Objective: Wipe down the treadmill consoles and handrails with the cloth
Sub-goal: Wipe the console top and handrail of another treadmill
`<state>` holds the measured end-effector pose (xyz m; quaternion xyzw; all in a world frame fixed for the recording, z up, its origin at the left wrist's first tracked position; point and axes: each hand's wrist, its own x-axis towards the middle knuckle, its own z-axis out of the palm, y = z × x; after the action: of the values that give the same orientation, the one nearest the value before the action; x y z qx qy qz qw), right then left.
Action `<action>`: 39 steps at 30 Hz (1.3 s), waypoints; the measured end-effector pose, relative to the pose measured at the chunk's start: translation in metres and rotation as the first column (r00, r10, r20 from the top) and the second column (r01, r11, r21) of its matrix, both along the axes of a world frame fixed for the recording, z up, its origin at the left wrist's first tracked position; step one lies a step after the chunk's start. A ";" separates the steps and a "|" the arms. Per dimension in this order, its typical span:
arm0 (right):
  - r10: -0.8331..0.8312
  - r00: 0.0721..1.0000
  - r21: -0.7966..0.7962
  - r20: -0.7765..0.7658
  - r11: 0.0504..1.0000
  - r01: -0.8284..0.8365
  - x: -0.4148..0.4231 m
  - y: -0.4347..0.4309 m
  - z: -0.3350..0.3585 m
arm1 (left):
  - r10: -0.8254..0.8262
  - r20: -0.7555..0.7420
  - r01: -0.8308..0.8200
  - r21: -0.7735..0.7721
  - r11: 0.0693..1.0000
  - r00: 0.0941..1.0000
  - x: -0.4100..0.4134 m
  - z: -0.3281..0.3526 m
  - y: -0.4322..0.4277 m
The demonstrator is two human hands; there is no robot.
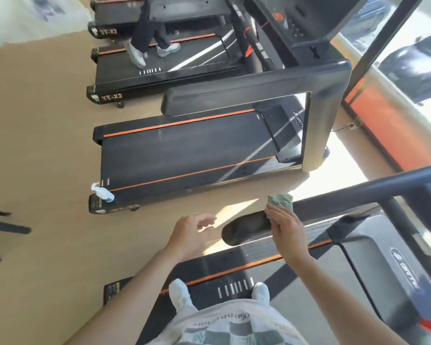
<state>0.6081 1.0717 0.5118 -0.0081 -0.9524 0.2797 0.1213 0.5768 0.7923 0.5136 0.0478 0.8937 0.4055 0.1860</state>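
The cloth (280, 200), pale green and bunched, sits pinched in the fingertips of the right hand (288, 231), pressed against the dark handrail (316, 206) of the nearest treadmill, close to that rail's rounded end. The right hand's fingers are closed around the lower part of the cloth, with most of the fabric sticking up above them.

Just beside the handrail's rounded end, on its far side from the belt, the left hand (190, 232) hangs in the air with its fingers loosely curled and apart, holding nothing and touching nothing.

Below the handrail, the person stands on the treadmill's belt (309, 290) in white shoes (181, 293), one near the orange stripe at the belt's edge. Past the handrail's upright, the black motor cover (388, 275) carries a white logo.

Across a strip of tan floor (47, 158) from the handrail stands the next treadmill (184, 155), with two orange stripes along its belt. A white spray bottle (102, 192) lies on the rear corner of that machine's deck, well apart from the handrail. Its own broad black handrail and upright (259, 93) rise above the deck.

Farther still from the cloth's handrail, another person (148, 33) in dark trousers and light shoes stands on a third treadmill (159, 70) marked with orange lettering at its rear end.
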 end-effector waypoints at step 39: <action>0.416 0.879 -0.602 0.232 0.771 -0.207 -0.244 -0.190 0.035 | -0.029 0.054 0.015 0.247 0.969 0.998 -0.232 0.075 -0.112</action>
<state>0.3637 0.8813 0.5464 0.0675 -0.8210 0.5565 -0.1078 0.3444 0.6799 0.5883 0.0687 0.8300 0.5126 0.2086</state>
